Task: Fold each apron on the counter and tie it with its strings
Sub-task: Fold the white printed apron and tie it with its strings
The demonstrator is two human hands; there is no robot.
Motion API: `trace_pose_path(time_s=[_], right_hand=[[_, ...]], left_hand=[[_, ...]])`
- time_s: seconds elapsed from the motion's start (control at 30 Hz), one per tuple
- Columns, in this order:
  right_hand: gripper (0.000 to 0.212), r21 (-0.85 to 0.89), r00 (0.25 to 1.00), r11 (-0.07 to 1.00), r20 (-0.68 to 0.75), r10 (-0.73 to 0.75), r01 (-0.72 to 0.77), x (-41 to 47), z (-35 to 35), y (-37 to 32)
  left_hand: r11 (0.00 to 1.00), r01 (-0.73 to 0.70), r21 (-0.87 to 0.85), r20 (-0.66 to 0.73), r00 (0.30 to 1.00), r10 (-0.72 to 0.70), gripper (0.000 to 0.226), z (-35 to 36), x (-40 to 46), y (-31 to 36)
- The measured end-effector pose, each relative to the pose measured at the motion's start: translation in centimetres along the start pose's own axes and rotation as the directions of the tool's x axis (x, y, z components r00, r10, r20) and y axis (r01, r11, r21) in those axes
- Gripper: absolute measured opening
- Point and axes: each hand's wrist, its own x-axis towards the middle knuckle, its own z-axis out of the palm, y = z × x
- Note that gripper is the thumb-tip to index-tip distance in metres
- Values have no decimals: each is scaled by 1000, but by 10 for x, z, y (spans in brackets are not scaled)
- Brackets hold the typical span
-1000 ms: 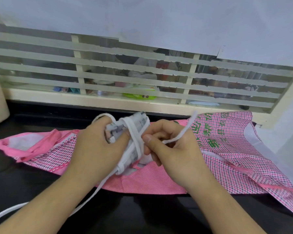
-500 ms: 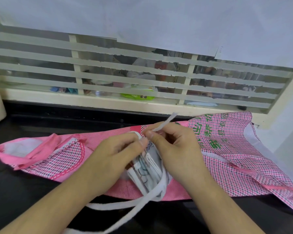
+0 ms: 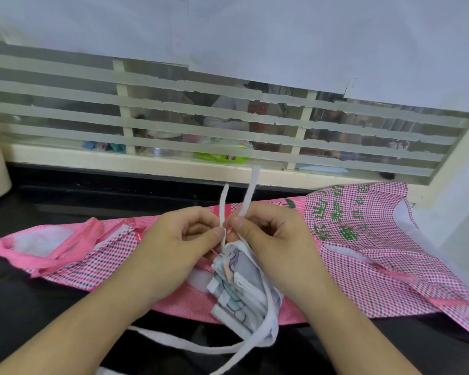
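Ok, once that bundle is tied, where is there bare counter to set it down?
Bare black counter runs between the window sill and the pink apron, and front left. The middle and right are crowded: the pink apron lies spread under both hands and the grey bundle.

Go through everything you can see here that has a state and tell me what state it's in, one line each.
Grey patterned apron: folded into a small bundle, white strings wrapped around it, lying on the pink apron.
White strings: two ends held upright, not yet knotted; slack trails off the counter edge.
Left hand: pinches one string end.
Right hand: pinches the other end.
Pink checked apron: spread out unfolded on the counter.
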Motion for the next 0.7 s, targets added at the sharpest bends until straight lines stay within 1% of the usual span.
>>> trace_pose_path(time_s=[0.1, 0.23, 0.33, 0.4, 0.47, 0.53, 0.63, 0.7], right_hand=[[16, 1, 998, 999, -28, -48, 48, 0, 5, 2], [18, 20, 997, 997, -5, -81, 81, 1, 6, 3], [17, 44, 996, 996, 40, -84, 82, 0, 4, 0], [16, 29, 997, 998, 32, -65, 64, -1, 4, -1], [15, 0, 998, 998, -5, -67, 67, -2, 5, 0], [15, -45, 995, 995, -33, -90, 88, -3, 7, 0], [17, -54, 998, 997, -39, -51, 49, -4, 9, -4], [16, -50, 998, 998, -52, -33, 31, -3, 7, -4]], left_hand=[[993, 53, -107, 37, 998, -49, 12, 1, -1, -2], [974, 64, -218, 141, 989, -33, 25, 3, -3, 1], [962, 73, -262, 190, 982, -23, 22, -1, -2, 0], [954, 90, -287, 217, 976, -27, 30, -3, -1, -2], [949, 110, -294, 253, 967, -34, 37, -4, -1, -2], [957, 118, -263, 271, 962, -44, 38, -3, -2, -3], [974, 117, -196, 221, 972, -73, 26, 1, -1, -6], [971, 110, -210, 198, 978, -69, 21, 3, -1, -4]])
